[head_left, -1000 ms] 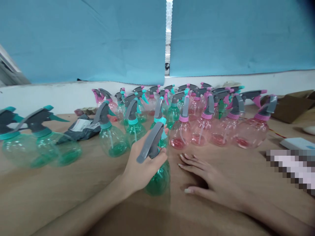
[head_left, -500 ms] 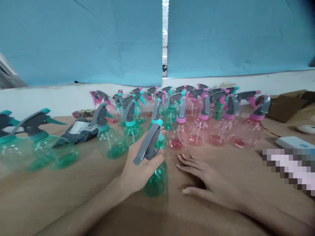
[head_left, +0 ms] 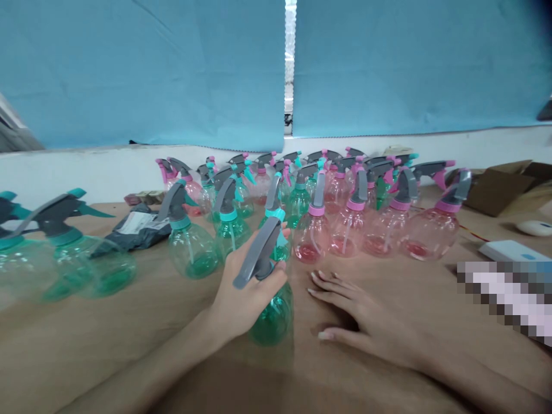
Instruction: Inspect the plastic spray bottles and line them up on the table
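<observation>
My left hand (head_left: 244, 293) is wrapped round the neck of a green spray bottle (head_left: 271, 313) with a grey trigger, which stands on the wooden table (head_left: 129, 339) in front of me. To its right, my right hand (head_left: 366, 319) lies flat on the table with fingers stretched out, holding nothing. Just behind both hands stands a crowd of green spray bottles (head_left: 192, 244) and pink spray bottles (head_left: 425, 230), all upright.
Two more green spray bottles (head_left: 81, 253) stand at the far left. A dark grey parcel bag (head_left: 135, 227) lies behind them. Brown cardboard (head_left: 500, 190), a white box (head_left: 511, 251) and a white mouse (head_left: 535, 227) sit at the right. Blue curtains (head_left: 172, 69) hang behind.
The view has drifted slightly. Both hands and the held green bottle stay almost where they were.
</observation>
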`<state>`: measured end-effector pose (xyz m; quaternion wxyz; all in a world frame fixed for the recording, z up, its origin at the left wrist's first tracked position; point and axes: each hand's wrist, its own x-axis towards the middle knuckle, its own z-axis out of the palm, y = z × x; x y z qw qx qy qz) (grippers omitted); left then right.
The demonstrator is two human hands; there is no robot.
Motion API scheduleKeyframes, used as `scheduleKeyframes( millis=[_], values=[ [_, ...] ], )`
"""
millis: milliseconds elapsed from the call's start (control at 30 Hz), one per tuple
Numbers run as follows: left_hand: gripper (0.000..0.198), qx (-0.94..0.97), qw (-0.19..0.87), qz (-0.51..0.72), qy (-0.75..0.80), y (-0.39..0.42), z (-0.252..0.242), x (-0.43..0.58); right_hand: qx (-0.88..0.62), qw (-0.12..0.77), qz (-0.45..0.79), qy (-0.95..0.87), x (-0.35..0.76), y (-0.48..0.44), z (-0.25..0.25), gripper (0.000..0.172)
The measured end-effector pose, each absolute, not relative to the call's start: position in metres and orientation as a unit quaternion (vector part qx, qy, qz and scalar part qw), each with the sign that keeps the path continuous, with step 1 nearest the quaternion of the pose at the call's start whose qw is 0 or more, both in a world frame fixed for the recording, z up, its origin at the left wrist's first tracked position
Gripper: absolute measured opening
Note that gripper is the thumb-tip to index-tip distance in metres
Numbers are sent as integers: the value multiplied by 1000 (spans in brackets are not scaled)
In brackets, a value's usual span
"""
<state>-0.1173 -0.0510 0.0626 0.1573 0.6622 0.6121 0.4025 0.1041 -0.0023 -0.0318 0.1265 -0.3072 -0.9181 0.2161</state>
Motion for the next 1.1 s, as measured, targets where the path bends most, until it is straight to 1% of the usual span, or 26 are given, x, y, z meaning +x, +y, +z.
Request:
scheduleKeyframes(
  millis=[200, 367, 667, 767, 833, 1000, 1100],
  values=[
    [39, 670, 145, 403, 607, -51, 61, -118, -307, 129, 222, -916, 104, -2, -33, 66],
    [40, 678, 159, 409, 589, -51, 62, -119, -308, 117, 226, -917, 104, -2, -31, 67],
    [14, 694, 157, 406, 573, -50, 72, -124, -311, 117, 228, -915, 104, -2, -29, 67],
    [9, 691, 149, 409, 577, -51, 73, -124, -310, 113, 229, -916, 104, -2, -30, 65],
    [9, 687, 148, 410, 582, -52, 73, -124, -312, 114, 229, -915, 104, -2, -31, 65],
    [22, 659, 153, 423, 603, -55, 65, -121, -305, 124, 226, -917, 104, -2, -32, 65],
    [22, 645, 169, 419, 616, -54, 57, -121, -318, 131, 217, -914, 102, -6, -28, 63]
  ],
)
